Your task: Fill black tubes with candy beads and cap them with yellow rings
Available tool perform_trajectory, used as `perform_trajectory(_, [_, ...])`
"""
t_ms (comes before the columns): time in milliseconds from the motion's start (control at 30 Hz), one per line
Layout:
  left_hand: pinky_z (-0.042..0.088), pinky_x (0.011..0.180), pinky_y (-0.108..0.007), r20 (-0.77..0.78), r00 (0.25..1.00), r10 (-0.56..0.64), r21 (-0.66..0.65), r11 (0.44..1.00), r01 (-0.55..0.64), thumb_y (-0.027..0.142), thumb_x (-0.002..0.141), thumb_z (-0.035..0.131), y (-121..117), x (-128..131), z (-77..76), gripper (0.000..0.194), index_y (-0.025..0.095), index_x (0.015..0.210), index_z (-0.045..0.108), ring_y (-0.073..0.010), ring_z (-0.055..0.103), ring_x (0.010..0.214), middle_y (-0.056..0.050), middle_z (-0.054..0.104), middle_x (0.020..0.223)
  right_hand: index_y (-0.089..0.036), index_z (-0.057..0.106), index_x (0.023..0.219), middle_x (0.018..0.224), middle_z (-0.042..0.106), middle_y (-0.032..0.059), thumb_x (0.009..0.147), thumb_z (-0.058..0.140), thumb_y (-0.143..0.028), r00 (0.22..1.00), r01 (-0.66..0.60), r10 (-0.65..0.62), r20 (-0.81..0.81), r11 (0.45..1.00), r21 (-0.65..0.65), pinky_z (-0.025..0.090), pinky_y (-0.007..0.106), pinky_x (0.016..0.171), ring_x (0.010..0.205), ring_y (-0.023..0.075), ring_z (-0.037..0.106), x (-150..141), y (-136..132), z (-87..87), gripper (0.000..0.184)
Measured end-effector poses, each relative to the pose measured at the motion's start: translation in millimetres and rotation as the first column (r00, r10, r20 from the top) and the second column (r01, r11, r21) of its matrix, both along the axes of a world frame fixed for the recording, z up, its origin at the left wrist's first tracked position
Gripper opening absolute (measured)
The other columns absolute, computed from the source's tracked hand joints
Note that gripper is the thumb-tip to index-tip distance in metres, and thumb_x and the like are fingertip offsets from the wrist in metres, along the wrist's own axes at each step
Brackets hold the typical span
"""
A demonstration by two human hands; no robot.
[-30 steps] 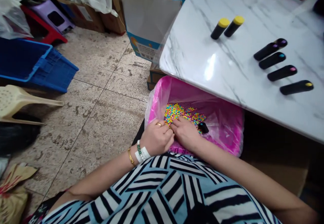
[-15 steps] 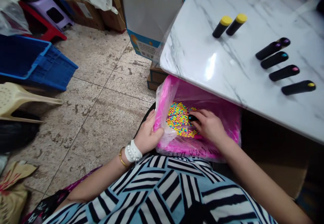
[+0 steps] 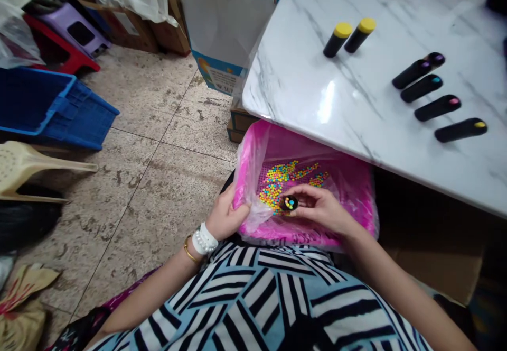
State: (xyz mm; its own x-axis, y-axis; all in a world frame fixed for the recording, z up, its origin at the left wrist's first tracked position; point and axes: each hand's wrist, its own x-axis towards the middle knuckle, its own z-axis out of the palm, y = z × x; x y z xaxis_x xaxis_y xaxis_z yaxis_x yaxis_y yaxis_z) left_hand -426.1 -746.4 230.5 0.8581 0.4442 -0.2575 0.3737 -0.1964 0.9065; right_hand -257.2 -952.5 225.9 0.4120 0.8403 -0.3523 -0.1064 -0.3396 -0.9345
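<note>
A pink plastic basket (image 3: 247,153) lined with clear plastic sits at my lap, partly under the table edge. My left hand (image 3: 226,214) is closed around its left rim and liner. Small multicoloured beads (image 3: 273,182) lie scattered over the basket's floor, mostly on the left. Inside the basket, my right hand (image 3: 322,208) grips a small black tube (image 3: 289,203) between thumb and fingers. The tube's open mouth faces up and shows several coloured beads in it.
The white marbled table (image 3: 301,86) carries two black tubes with yellow caps (image 3: 343,31) and several black tubes with coloured tips (image 3: 438,108). A cardboard box (image 3: 225,28) stands left of it. A blue crate (image 3: 87,113) and a cream stool (image 3: 24,166) are on the floor at left.
My right hand has moved left and toward me, turning the tube's mouth upward with beads in it. The bead layer has thinned and spread into streaks. My left hand keeps its hold.
</note>
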Motion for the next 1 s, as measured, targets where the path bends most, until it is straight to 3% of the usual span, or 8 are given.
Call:
perform_trajectory(100, [0.042,0.062,-0.022,-0.009,1.000,-0.012,-0.076,0.997,0.011,0.029,0.073,0.054,7,6,-16.8,0.043,0.011,0.112,0.060,-0.0130,0.048,0.065,0.002,0.055,0.074,-0.021,0.065,0.107,0.105,0.068,0.0038,0.073,0.076,-0.027,0.994,0.099,-0.101,0.032,0.994,0.051,0.052,0.032,0.088,0.093,0.0170,0.065,1,-5,2.8,0.037])
perform_trajectory(233, [0.035,0.057,-0.021,-0.005,1.000,-0.012,-0.061,0.998,0.011,0.030,0.072,0.053,10,11,-27.3,0.032,0.012,0.098,0.060,-0.0113,0.040,0.061,0.004,0.046,0.067,-0.021,0.065,0.110,0.104,0.069,0.0048,0.078,0.070,-0.025,0.925,0.150,-0.165,0.341,0.986,0.071,0.053,0.033,0.086,0.094,0.0182,0.066,10,-7,3.8,0.032])
perform_trajectory(333, [0.035,0.056,-0.022,0.013,1.000,0.001,-0.089,0.996,0.000,0.031,0.073,0.053,10,10,-32.2,0.024,0.014,0.089,0.057,-0.0115,0.040,0.061,0.004,0.045,0.067,-0.022,0.065,0.108,0.101,0.069,0.0040,0.080,0.069,-0.023,0.828,0.125,-0.135,0.544,0.991,0.056,0.054,0.033,0.082,0.090,0.0183,0.065,18,-11,9.4,0.028])
perform_trajectory(433, [0.034,0.055,-0.022,0.011,1.000,-0.001,-0.071,0.997,0.002,0.032,0.074,0.054,10,7,-36.8,0.020,0.015,0.084,0.054,-0.0116,0.040,0.061,0.004,0.044,0.066,-0.022,0.065,0.106,0.102,0.067,0.0042,0.081,0.065,-0.016,0.677,0.064,-0.088,0.731,0.996,0.061,0.052,0.033,0.084,0.094,0.0183,0.063,22,-18,16.6,0.026])
perform_trajectory(567, [0.033,0.056,-0.023,0.017,1.000,-0.006,-0.023,1.000,0.007,0.032,0.075,0.053,11,6,-37.1,0.019,0.015,0.083,0.055,-0.0113,0.038,0.060,0.005,0.042,0.065,-0.022,0.064,0.108,0.105,0.064,0.0057,0.083,0.061,-0.012,0.570,-0.003,-0.022,0.821,1.000,0.029,0.051,0.035,0.088,0.098,0.0192,0.061,26,-26,14.8,0.028])
perform_trajectory(767, [0.032,0.057,-0.023,0.022,1.000,-0.005,-0.002,1.000,0.005,0.029,0.073,0.052,10,10,-29.0,0.023,0.013,0.089,0.058,-0.0109,0.036,0.059,0.005,0.042,0.065,-0.023,0.064,0.111,0.106,0.063,0.0075,0.086,0.060,-0.015,0.507,-0.005,0.023,0.861,1.000,-0.023,0.052,0.037,0.088,0.099,0.0208,0.061,23,-30,8.1,0.027])
perform_trajectory(867, [0.033,0.057,-0.023,0.026,1.000,-0.015,-0.018,1.000,0.016,0.030,0.073,0.051,10,10,-27.6,0.028,0.013,0.094,0.059,-0.0112,0.036,0.059,0.005,0.043,0.067,-0.023,0.064,0.111,0.106,0.063,0.0072,0.086,0.060,-0.015,0.538,0.001,0.025,0.843,1.000,-0.030,0.051,0.037,0.089,0.100,0.0205,0.061,20,-27,9.8,0.027])
perform_trajectory(1000, [0.034,0.056,-0.023,0.001,1.000,-0.010,-0.038,0.999,0.010,0.031,0.073,0.052,9,10,-26.7,0.033,0.012,0.099,0.059,-0.0118,0.037,0.060,0.004,0.044,0.067,-0.025,0.066,0.108,0.104,0.065,0.0046,0.083,0.066,-0.019,0.699,-0.011,-0.013,0.715,1.000,0.030,0.050,0.035,0.089,0.098,0.0194,0.062,18,-22,6.6,0.025])
